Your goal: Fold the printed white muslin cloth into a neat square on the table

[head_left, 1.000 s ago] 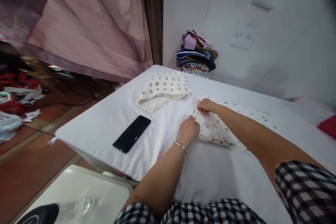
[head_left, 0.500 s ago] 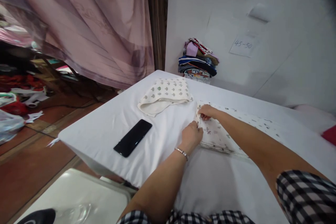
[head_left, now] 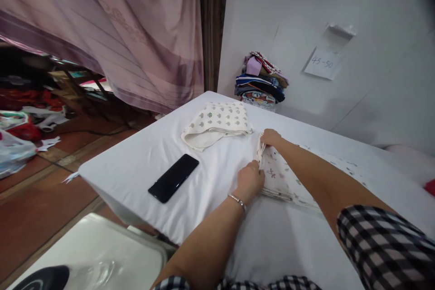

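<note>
A long white cloth point(head_left: 282, 179) with small printed figures lies folded in layers on the white-covered table point(head_left: 136, 149). My left hand point(head_left: 250, 179), with a bracelet at the wrist, is closed on the near part of its left edge. At the far part of that edge, my right hand point(head_left: 271, 137) pinches the layers, and the edge stands slightly raised between the two hands. My right forearm hides part of the cloth. Beyond my left hand lies a second folded cloth point(head_left: 220, 120), cream with grey tree-like prints. A black phone point(head_left: 174, 177) rests to the left.
A stack of folded clothes point(head_left: 261, 81) stands against the wall at the table's far edge. A pink curtain point(head_left: 149, 31) hangs at the left. Near the front left is a white stool-like surface point(head_left: 129, 253) with a dark round object point(head_left: 42, 278) and clear plastic on it.
My right hand has moved slightly away from me along the cloth's left edge, and that edge is lifted more. My left hand keeps its hold. The view has shifted a little.
</note>
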Demonstrator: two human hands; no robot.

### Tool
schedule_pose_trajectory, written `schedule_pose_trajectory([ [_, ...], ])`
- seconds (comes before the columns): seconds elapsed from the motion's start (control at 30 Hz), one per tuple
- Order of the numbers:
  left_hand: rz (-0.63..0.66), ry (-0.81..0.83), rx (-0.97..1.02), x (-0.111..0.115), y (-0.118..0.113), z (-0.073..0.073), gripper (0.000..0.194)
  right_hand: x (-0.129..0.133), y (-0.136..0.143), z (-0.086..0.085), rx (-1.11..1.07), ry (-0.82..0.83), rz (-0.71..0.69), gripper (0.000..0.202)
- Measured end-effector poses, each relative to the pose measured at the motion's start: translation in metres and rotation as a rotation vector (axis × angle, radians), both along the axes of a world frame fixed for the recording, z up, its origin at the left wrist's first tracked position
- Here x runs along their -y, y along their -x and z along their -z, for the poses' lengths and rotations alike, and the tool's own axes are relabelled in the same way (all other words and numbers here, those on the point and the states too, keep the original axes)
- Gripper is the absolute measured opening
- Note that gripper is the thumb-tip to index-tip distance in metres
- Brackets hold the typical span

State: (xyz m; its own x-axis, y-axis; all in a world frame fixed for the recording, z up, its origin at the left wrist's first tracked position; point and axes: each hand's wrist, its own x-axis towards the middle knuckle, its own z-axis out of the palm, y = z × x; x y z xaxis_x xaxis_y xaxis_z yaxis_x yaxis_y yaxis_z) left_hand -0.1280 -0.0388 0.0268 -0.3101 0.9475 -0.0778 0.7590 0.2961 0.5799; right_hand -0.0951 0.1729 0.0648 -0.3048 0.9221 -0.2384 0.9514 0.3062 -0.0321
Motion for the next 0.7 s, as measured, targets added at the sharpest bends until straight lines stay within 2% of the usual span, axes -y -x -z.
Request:
schedule_pose_trajectory([
  [0.27, 0.025, -0.018, 0.008, 0.001, 0.000, 0.000, 0.021, -0.017, 0.016, -0.001, 0.032, -0.081, -0.046, 0.028],
  [0.7, 0.047, -0.013, -0.022, 0.001, -0.001, 0.003, 0.022, -0.021, 0.025, 0.004, -0.092, -0.031, -0.022, 0.029],
])
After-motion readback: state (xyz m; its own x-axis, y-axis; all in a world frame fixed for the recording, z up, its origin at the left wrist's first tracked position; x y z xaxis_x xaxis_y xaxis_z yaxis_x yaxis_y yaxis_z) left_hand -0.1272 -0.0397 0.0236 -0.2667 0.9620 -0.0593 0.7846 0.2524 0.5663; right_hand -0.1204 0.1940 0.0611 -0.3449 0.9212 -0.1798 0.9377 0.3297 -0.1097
